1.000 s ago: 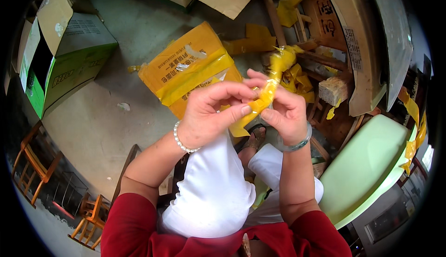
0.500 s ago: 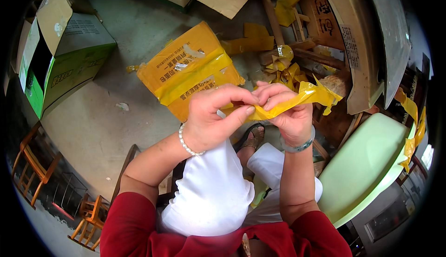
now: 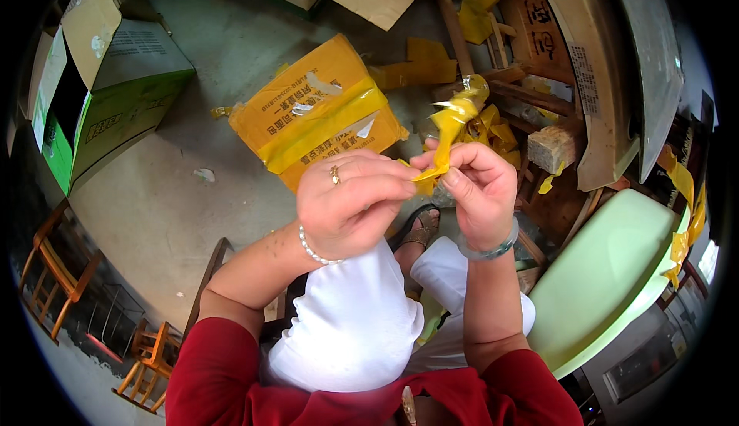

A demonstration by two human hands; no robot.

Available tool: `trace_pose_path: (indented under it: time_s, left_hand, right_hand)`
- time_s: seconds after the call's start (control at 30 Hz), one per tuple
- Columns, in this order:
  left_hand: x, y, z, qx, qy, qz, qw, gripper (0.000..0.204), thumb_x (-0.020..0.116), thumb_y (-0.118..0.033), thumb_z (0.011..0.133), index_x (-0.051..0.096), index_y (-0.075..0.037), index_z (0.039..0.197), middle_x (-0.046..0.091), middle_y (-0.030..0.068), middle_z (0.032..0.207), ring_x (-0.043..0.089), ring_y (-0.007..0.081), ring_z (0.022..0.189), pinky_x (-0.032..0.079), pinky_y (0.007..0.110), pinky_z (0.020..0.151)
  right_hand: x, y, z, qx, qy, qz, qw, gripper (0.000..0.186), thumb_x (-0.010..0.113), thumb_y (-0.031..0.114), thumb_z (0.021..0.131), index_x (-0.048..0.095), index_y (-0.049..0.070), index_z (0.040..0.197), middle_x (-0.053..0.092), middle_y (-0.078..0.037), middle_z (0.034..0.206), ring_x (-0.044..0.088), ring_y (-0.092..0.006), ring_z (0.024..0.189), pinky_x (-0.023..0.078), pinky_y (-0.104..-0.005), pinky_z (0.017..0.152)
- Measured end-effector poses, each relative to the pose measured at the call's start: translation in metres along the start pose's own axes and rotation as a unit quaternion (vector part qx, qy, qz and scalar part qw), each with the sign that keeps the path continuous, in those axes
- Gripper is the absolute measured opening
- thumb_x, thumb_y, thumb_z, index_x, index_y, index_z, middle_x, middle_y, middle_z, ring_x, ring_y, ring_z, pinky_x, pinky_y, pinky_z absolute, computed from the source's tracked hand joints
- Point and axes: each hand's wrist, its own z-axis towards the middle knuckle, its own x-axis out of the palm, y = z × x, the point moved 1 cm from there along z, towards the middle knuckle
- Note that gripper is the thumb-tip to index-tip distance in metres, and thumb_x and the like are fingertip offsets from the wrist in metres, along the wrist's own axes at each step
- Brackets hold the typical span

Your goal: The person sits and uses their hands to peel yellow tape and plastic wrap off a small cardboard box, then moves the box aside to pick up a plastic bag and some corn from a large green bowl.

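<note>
1. Above the smooth grey floor (image 3: pixel 169 226), between the two hands, I see a narrow, twisted strip of shiny yellow tape (image 3: pixel 454 122); its upper end stands up loose, bunched into a wider, crumpled tip.
2. The left hand (image 3: pixel 331 195) has its fingers drawn together at the strip's lower end, pinching it as far as I can make out; the exact contact is partly hidden from me.
3. The right hand (image 3: pixel 489 195) grips the strip just beside that spot, thumb pressed towards the forefinger, so the two sets of fingers are close together.
4. Beyond the hands lies a brown cardboard carton (image 3: pixel 265 114) with a broad yellow band across its middle and pale, torn patches on its face.
5. Over to the right, crumpled yellow tape scraps (image 3: pixel 500 130) lie heaped near a rough wooden block (image 3: pixel 553 149). Longer yellow tape pieces (image 3: pixel 681 249) hang by the rim of a pale green plastic tub (image 3: pixel 608 272).
6. As I judge it, the work on this strip is partway: it is free along its upper length and squeezed narrow, but neither balled up nor let go. The loose scraps suggest plenty of tape is already handled, while the carton bears its band; how much is left, I can't tell.
</note>
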Motion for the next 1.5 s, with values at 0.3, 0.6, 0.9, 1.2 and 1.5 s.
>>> trace_pose_path:
  time_s: [0.3,0.6,0.9,1.2,1.5]
  left_hand:
    - [-0.005,0.016,0.010,-0.223,0.023,0.006,0.975,0.023,0.056,-0.015,0.083,0.059,0.002,0.098,0.063,0.0108,0.093,0.061,0.0204,0.083,0.046,0.026,0.073]
    - [0.008,0.010,0.009,-0.443,0.190,-0.168,0.860,0.014,0.062,-0.011,0.080,0.062,0.002,0.084,0.060,0.0023,0.077,0.054,0.0084,0.073,0.045,0.023,0.068]
    - [0.015,0.012,0.002,-0.222,0.080,0.005,0.972,0.008,0.065,-0.003,0.065,0.061,-0.001,0.071,0.059,0.0062,0.065,0.058,0.0166,0.060,0.046,0.025,0.058]
    - [0.007,0.015,0.004,-0.029,-0.008,0.119,0.992,0.012,0.064,0.001,0.066,0.060,-0.002,0.077,0.059,0.0065,0.072,0.057,0.0170,0.063,0.045,0.027,0.058]
    - [0.016,0.019,-0.002,-0.468,0.130,-0.208,0.849,0.008,0.060,-0.002,0.078,0.059,0.002,0.085,0.058,0.0018,0.077,0.053,0.0071,0.068,0.044,0.021,0.061]
  right_hand:
    - [-0.009,-0.003,-0.001,-0.126,-0.014,-0.076,0.989,0.005,0.054,-0.001,0.076,0.054,0.000,0.081,0.064,-0.009,0.083,0.061,-0.0157,0.080,0.031,-0.0408,0.099]
    - [-0.010,-0.006,-0.006,-0.136,-0.072,-0.245,0.957,0.010,0.060,0.000,0.074,0.059,0.001,0.083,0.059,-0.005,0.072,0.056,-0.0110,0.065,0.045,-0.0220,0.060]
    - [0.003,-0.008,-0.006,-0.087,-0.073,-0.236,0.965,0.007,0.057,0.001,0.076,0.053,0.000,0.081,0.055,-0.002,0.068,0.052,-0.0078,0.060,0.043,-0.0204,0.057]
    - [0.004,-0.012,-0.007,-0.061,-0.130,-0.168,0.975,0.006,0.052,-0.002,0.081,0.049,0.002,0.085,0.049,0.003,0.066,0.041,-0.0013,0.055,0.035,-0.0171,0.048]
    - [0.003,-0.013,-0.010,-0.073,-0.096,-0.208,0.971,0.007,0.056,0.000,0.078,0.052,0.000,0.083,0.055,-0.002,0.069,0.050,-0.0054,0.060,0.041,-0.0188,0.055]
